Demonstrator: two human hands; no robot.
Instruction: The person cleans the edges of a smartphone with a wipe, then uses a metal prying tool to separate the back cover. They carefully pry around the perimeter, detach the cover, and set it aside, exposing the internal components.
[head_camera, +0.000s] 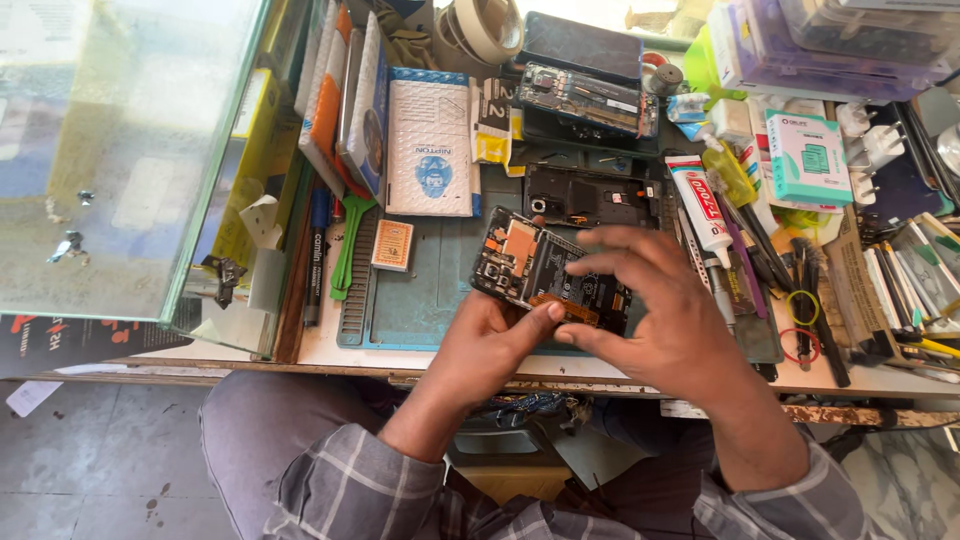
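Hands meet at lower centre of the frame, both on an opened phone (545, 275) with its back off, circuit board and orange ribbon cable exposed. Our left hand (490, 345) cradles the phone from below, fingers curled under its lower edge and thumb laid across the near side, closed on it as a support. Our right hand (665, 315) arches over the phone's right end, fingers partly bent and spread, tips pressing near the ribbon cable; we cannot tell whether it pinches anything small.

Risk, as we judge it, lies in that thin cable: too much finger pressure or a sideways slip could crease or tear it, or unseat a connector. The phone is held tilted just above the mat rather than lying flat, so a loosened grip could let it drop onto the bench edge.

Beneath sits a blue-green work mat (420, 300). Just above the phone lies a black back frame (590, 195), and higher still another stripped phone (588, 98). Right of centre we see a white glue tube (700, 205) with red print and a cluster of tools (780, 260), close enough to be knocked by our right wrist. At upper left of centre stands a white padded envelope (430, 140); a glass case (130, 150) fills the left side.
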